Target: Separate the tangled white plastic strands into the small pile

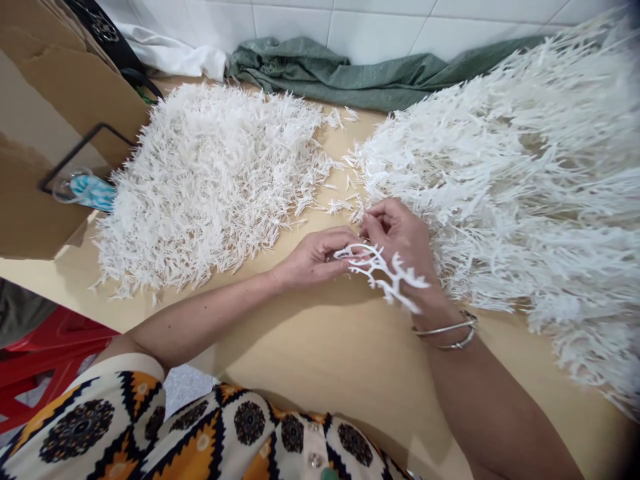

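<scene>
A white, branching plastic sprig (395,270) sticks out from the fingers of my left hand (320,257), which is closed around its narrow end. The sprig's forked tips cross in front of my right wrist. Close against the left fingertips, my right hand (397,230) is closed in a pinch. What sits between the right fingers is too small or hidden to make out. Left of my hands lies a broad heap of short white spiky pieces (210,180). To the right spreads a larger pile of long white branched sprigs (540,180).
Small loose white bits (340,203) lie on the pale wooden table (320,353) between the piles. A cardboard box (45,147) stands at the left, with a blue-and-white item (93,192) beside it. Green cloth (320,73) runs along the tiled wall. A red stool (55,347) is below left.
</scene>
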The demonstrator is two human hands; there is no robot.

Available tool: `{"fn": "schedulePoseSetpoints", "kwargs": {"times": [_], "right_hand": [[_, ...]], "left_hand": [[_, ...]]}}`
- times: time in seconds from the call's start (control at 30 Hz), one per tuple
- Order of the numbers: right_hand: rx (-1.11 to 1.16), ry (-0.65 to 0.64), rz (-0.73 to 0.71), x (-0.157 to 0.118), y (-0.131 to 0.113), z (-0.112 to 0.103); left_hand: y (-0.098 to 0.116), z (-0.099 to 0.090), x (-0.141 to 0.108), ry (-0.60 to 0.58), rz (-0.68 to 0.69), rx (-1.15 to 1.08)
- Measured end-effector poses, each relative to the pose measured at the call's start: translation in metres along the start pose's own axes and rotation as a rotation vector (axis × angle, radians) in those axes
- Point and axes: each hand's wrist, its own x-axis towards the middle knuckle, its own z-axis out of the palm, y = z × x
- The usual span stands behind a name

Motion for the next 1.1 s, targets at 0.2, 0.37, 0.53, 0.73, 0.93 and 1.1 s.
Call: {"fn": "schedulePoseSetpoints", "kwargs": {"times": [0.2, 0.37, 0.53, 0.73, 0.93, 1.1], "right_hand": [[0.241, 0.079, 0.031, 0.003, 0.005, 0.006], [0.245, 0.188, -0.030, 0.002, -0.005, 0.003], [0.081, 0.258, -0.141, -0.006, -0.023, -0.001], [-0.223, 0.237, -0.398, -0.015, -0.039, 0.001], [-0.391, 0.344, -0.465, -0.016, -0.033, 0.008], [-0.412, 0.310, -0.525, -0.019, -0.037, 0.009]], "left_hand": [[-0.008, -0.002, 0.003, 0.344, -0.162, -0.293], [-0.006, -0.005, 0.008, 0.409, -0.259, -0.571], [-0.007, -0.008, 0.009, 0.466, -0.263, -0.607], [-0.003, -0.003, 0.009, 0.526, -0.225, -0.595], [0.005, 0.002, 0.009, 0.580, -0.226, -0.632], [0.002, 0.000, 0.011, 0.588, -0.212, -0.648]]}}
